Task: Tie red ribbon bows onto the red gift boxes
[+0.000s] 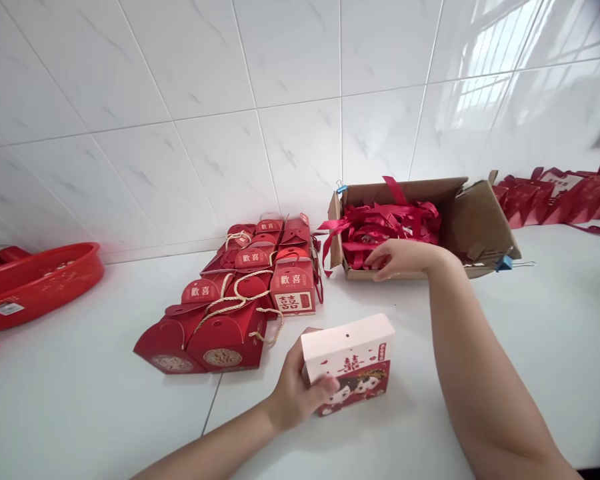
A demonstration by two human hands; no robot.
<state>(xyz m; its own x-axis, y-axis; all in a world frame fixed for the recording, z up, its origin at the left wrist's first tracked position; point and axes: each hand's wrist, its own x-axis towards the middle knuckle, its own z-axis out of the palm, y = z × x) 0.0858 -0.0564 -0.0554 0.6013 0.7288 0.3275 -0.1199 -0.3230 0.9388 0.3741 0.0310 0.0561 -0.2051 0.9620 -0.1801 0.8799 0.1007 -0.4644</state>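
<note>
My left hand (298, 385) is closed around the left side of a pink and red gift box (359, 355) standing on the white table. The box carries a red double-happiness sign and cartoon faces, with a small hole in its pale top. My right hand (405, 258) is at the front edge of an open cardboard box (475, 223). Its fingers are a little bent and apart, beside the heap of crimson ribbons (387, 223) inside. I see nothing held in it.
Several red gift boxes with twine cords (250, 287) stand left of centre against the tiled wall (300, 80). A red plastic basin (40, 287) is at the far left. More red bags (565, 197) line the wall at right. Binder clips (504, 263) grip the carton's corners.
</note>
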